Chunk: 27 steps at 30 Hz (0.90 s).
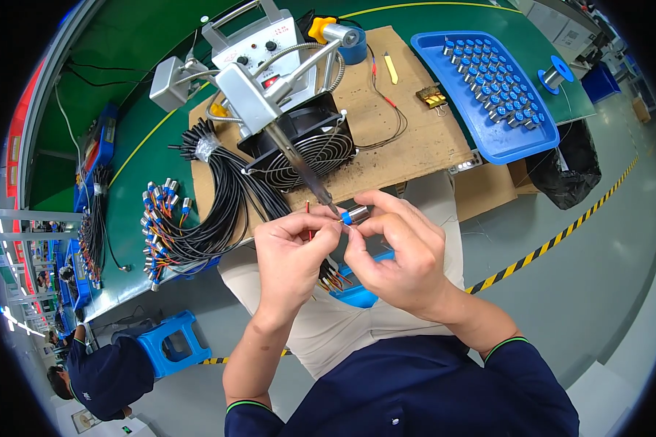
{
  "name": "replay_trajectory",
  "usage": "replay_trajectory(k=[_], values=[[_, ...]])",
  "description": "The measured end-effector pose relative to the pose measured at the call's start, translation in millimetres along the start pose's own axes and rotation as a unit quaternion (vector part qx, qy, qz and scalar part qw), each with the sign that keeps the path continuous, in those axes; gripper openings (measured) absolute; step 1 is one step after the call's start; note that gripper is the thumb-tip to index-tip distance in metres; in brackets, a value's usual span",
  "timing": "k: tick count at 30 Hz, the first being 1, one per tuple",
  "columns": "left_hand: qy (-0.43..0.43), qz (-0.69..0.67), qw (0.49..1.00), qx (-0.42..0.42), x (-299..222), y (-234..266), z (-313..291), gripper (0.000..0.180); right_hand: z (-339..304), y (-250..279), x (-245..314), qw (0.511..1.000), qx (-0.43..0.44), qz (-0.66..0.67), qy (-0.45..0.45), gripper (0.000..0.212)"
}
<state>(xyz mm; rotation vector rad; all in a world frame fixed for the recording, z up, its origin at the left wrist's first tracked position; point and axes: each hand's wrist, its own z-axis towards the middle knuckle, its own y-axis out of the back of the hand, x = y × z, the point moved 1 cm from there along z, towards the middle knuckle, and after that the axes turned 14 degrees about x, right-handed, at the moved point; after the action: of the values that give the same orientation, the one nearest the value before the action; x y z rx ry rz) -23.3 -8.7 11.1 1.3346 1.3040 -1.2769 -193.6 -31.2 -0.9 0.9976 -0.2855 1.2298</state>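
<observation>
My right hand (404, 255) pinches a small metal cylinder with a blue end (358, 214), its blue end turned left. Right at that end is the tip of a soldering iron (299, 162), held point-down by a stand. My left hand (293, 251) is closed, thumb and forefinger pressed together beside the blue end. A thin red wire (309, 227) shows at its fingers, though the grip itself is partly hidden. Below the hands, over my lap, hang cable ends with coloured wires (333, 278).
A soldering station (259, 47) and black fan (306, 142) stand on cardboard (415, 116). Left lie bundled black cables (233, 182) with blue-ended cylinders (160, 211). A blue tray (496, 146) holds more cylinders. A solder spool (555, 74) stands right. Another person (109, 375) sits lower left.
</observation>
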Motion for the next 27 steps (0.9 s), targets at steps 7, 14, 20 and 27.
replay_trajectory(k=[7,14,20,27], values=[[0.004,0.006,1.0,0.006,0.7,0.4,-0.4,0.013,-1.2,0.6,0.3,1.0,0.001,0.005,-0.008,0.02],[-0.01,0.004,1.0,0.018,4.3,1.1,-0.9,0.011,-2.9,4.6,0.3,1.0,0.009,0.022,-0.016,0.016],[0.006,-0.041,0.999,0.028,5.6,-3.6,-5.6,0.01,-9.3,21.2,-24.2,0.867,0.054,0.376,-0.324,0.017],[-0.009,0.027,0.994,0.104,14.2,4.4,-11.0,0.009,-20.5,15.6,-28.1,0.765,0.165,0.516,-0.348,0.02]])
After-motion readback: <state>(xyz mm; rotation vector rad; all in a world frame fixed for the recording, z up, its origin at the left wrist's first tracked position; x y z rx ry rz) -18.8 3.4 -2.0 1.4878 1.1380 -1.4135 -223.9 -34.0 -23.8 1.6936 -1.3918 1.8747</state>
